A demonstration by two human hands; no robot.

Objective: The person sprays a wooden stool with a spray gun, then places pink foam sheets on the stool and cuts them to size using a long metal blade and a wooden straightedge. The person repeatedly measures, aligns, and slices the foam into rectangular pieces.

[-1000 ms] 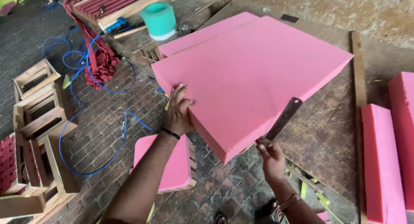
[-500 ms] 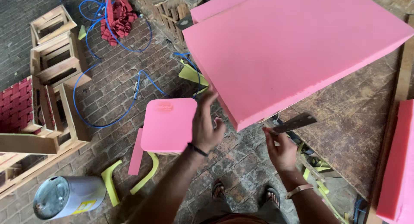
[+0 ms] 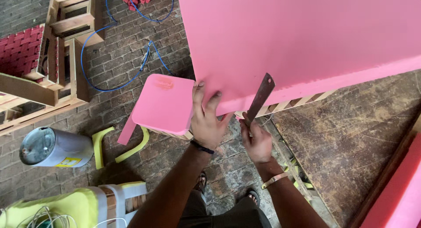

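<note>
1. A large pink foam slab (image 3: 298, 39) is seen filling the upper right of the view, thick, flat and square-edged, resting on a slatted wooden frame (image 3: 298, 103) over the worn table (image 3: 351, 140). It is judged light and soft, apt to flex and dent under pressure, so it is best steadied with a flat palm near the edge being worked.
2. A smaller pink foam pad (image 3: 164, 105) with rounded corners is set on a low wooden stool just beside the slab's lower left corner, above the brick floor (image 3: 114, 65).
3. A silver metal can (image 3: 55, 147) is lying on its side on the floor, near curved yellow foam offcuts (image 3: 118, 147).
4. The left hand (image 3: 208, 122) is spread wide, its fingers pressed flat against the slab's near side face.
5. The right hand (image 3: 258, 140) is closed around the handle of a long rusty knife (image 3: 259, 98), whose blade is angled up against the slab's front edge. The blade is judged stiff and sharp; it is gripped only by the handle, well apart from the bracing fingers.
</note>
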